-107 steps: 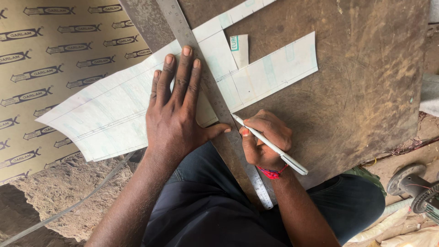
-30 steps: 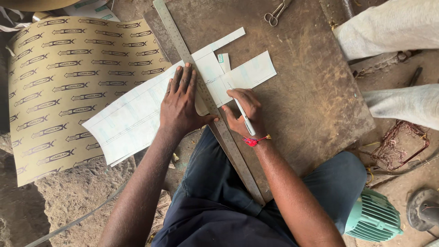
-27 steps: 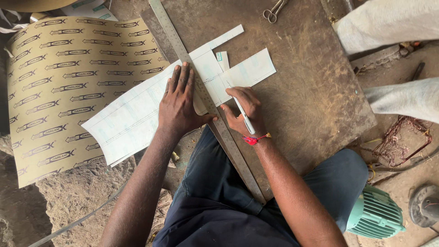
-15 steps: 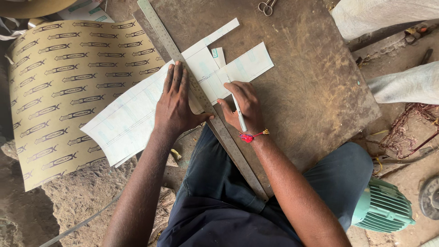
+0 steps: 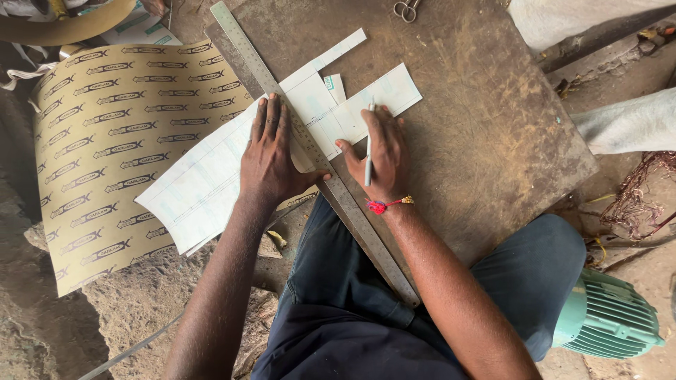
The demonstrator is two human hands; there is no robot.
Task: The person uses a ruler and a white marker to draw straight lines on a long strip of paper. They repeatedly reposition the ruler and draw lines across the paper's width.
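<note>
- Two hands on white sheet point(image 5: 211, 176): left hand point(image 5: 271, 158) flat, pressing metal ruler point(image 5: 317, 151).
- Right hand point(image 5: 380, 151) grips pen point(image 5: 368, 144) against sheet, on table point(image 5: 479, 141).

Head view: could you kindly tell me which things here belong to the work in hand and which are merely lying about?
In use:
left hand pressing the steel ruler
right hand holding a white pen
pale cut sheet
wooden board

Lying about:
scissors
tan printed sheet
green motor
tangled wire
</note>
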